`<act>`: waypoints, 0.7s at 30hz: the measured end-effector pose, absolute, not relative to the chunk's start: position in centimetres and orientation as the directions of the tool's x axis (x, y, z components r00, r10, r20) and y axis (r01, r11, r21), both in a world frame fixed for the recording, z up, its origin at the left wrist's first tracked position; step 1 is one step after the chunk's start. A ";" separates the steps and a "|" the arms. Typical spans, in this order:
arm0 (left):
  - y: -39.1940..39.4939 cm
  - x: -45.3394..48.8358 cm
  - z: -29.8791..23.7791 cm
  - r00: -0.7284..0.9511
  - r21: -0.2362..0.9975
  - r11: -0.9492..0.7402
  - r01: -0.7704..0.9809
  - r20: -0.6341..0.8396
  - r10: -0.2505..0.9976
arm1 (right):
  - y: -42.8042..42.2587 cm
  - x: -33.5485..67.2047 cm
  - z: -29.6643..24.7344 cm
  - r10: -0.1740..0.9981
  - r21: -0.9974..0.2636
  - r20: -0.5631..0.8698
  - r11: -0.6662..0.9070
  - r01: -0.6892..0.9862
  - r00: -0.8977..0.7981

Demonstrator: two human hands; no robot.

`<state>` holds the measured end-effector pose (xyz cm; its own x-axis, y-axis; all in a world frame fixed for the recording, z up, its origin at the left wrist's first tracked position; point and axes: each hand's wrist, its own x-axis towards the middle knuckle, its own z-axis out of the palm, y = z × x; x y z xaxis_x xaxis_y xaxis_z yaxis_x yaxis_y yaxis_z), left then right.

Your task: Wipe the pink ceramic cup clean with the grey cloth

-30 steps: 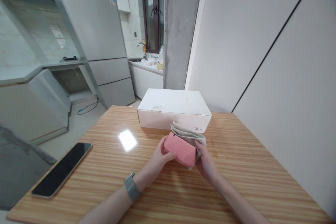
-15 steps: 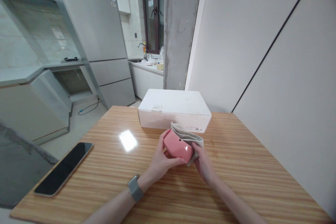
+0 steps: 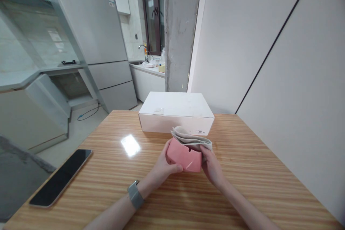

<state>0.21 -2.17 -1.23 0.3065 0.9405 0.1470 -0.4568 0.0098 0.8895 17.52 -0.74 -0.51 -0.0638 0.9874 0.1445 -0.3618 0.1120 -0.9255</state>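
A glossy pink case (image 3: pixel 184 156) with a small dark notch at its upper edge is held above the table in front of me. My left hand (image 3: pixel 165 163) grips its left end, thumb along the near lower edge and fingers behind. A folded light-grey cloth (image 3: pixel 191 138) lies against the far side of the case. My right hand (image 3: pixel 210 161) is closed on the cloth at the right end, pressing it to the case. The fingers under the cloth are hidden, and so is the back of the case.
A white cardboard box (image 3: pixel 176 111) stands just beyond my hands on the wood-grain table (image 3: pixel 253 172). At the left edge lies a dark-screened phone (image 3: pixel 61 178). Behind the table are a grey fridge (image 3: pixel 88 25) and a white wall (image 3: pixel 242 36) on the right.
The pink case has turned so that its long side faces me more squarely. The cloth has shifted up along its far side. My view has swung slightly right.
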 end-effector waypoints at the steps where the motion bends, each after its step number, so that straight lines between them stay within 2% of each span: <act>1: -2.2 0.2 -1.2 0.306 0.896 0.014 -0.443 0.136 0.942 | -0.9 17.5 -0.5 0.989 -0.924 0.134 0.100 -0.370 -0.067; 7: -2.6 0.2 -0.1 0.173 0.936 -0.080 -0.343 0.147 0.974 | -1.2 17.3 -1.2 0.992 -0.940 0.122 0.107 -0.323 -0.026; 12: -2.8 0.6 -0.6 0.143 0.955 -0.140 -0.260 0.181 0.973 | -1.3 16.8 -2.0 0.996 -0.944 0.082 0.084 -0.319 0.018; 17: -3.2 0.7 -1.0 0.244 0.926 -0.145 -0.348 0.239 0.940 | -1.1 16.8 -1.9 0.991 -0.950 0.130 0.133 -0.282 0.027; 21: -3.4 0.5 -1.0 0.280 0.919 -0.121 -0.376 0.237 0.930 | -0.5 17.3 -2.0 0.990 -0.937 0.136 0.139 -0.321 0.033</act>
